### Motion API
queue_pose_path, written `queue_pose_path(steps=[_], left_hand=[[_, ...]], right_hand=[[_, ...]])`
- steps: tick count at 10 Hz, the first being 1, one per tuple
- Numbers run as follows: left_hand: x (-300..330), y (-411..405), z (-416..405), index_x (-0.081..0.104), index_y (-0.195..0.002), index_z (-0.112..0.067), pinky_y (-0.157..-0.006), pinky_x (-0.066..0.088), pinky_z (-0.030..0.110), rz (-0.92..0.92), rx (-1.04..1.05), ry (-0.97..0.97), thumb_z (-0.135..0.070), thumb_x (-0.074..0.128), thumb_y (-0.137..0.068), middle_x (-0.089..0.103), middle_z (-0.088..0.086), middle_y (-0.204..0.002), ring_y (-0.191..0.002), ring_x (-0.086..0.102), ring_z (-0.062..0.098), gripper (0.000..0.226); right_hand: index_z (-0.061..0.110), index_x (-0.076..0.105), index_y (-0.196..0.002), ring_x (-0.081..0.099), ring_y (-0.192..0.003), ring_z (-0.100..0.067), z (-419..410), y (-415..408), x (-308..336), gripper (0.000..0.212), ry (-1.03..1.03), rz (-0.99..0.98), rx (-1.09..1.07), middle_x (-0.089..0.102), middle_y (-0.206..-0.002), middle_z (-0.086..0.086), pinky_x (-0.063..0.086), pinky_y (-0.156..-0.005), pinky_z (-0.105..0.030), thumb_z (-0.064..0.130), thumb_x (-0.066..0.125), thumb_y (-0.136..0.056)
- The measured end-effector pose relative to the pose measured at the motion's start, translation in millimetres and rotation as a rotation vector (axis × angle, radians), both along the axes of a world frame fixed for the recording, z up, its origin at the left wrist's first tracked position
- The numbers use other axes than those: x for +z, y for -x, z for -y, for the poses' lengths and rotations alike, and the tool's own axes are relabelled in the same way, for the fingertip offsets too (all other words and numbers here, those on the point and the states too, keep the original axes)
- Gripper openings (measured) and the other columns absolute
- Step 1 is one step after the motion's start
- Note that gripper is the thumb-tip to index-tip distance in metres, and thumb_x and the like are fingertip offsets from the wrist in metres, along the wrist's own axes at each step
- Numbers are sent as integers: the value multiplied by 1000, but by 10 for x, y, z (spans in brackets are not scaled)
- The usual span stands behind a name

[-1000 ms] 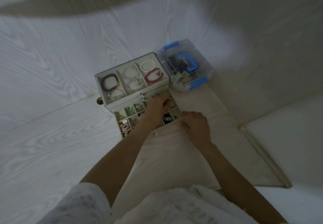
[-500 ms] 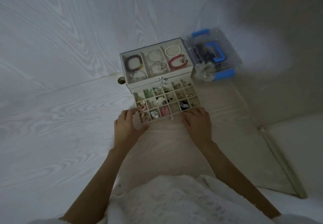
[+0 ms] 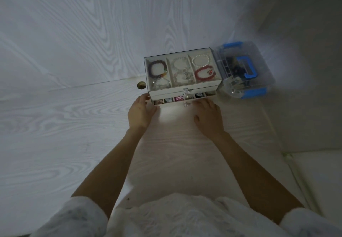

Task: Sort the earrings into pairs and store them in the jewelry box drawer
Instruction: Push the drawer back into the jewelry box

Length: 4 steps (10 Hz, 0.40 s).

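Writing is not legible anywhere; only a pink-and-white patterned item [image 3: 179, 98] in one drawer cell carries marks, and these cannot be read. Jewelry box [image 3: 182, 74], pale and rectangular, is seen standing on the light wood-grain worktop [image 3: 74, 135] with its long axis running left to right across the view and its front turned toward the person. Its clear top tier is divided into three compartments holding beaded bracelets: a dark purple one [image 3: 157, 69] at left, pale ones in the middle, a white pearl one [image 3: 200, 60] and a red one [image 3: 204, 73] at right. The drawer [image 3: 185, 100] below is shown almost pushed in, with only a narrow strip of its small cells exposed, and a crystal knob [image 3: 186, 104] is fixed at its front centre. The left hand [image 3: 140, 113] is laid against the drawer's front left corner with fingers extended and close together. The right hand [image 3: 208, 116] is placed palm down at the drawer's front right, fingers straight and slightly spread. A clear plastic case [image 3: 244, 70] with blue handle and clasps is set just beside the box on its right, and a small round brass-coloured object [image 3: 141, 85] lies just left of the box
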<state>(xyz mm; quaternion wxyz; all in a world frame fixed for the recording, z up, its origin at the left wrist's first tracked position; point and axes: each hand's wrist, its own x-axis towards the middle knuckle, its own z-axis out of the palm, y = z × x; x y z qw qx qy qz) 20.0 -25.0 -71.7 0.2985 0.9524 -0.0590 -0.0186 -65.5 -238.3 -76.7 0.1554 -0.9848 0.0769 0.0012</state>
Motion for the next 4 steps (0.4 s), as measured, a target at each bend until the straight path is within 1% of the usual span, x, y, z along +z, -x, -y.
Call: queue_pose_path(steps=[1, 2, 3, 4], left_hand=[[17, -112, 19, 57, -106, -18, -74, 48, 35, 17, 19, -26, -36, 66, -82, 67, 1, -103, -94, 62, 20, 32], [38, -157, 21, 60, -95, -15, -73, 48, 33, 0, 24, 5, -36, 68, -80, 70, 1, -93, -87, 64, 19, 27], [43, -160, 7, 63, -94, -14, -75, 50, 33, 9, 7, 26, -32, 67, -82, 72, 1, -90, -85, 66, 18, 22], [81, -88, -23, 61, -105, -17, -76, 49, 33, -22, 14, 22, -29, 62, -87, 72, -2, -95, -89, 65, 17, 22]], right_hand=[[17, 38, -137, 26, -136, -24, 7, -100, 15, 55, 8, -43, 19, 41, -140, -4, 22, -109, -41, 14, 53, -85], [20, 26, -143, 17, -140, -21, 21, -147, 29, 60, 21, -129, 39, 31, -146, -2, 16, -113, -45, 17, 50, -88], [19, 20, -145, 10, -143, -20, 53, -146, 36, 62, -4, -186, 63, 24, -151, -1, 14, -115, -46, 20, 48, -90], [14, 42, -134, 31, -133, -23, -20, -68, 124, 47, -80, -29, 42, 41, -140, -5, 27, -107, -40, 17, 51, -88]])
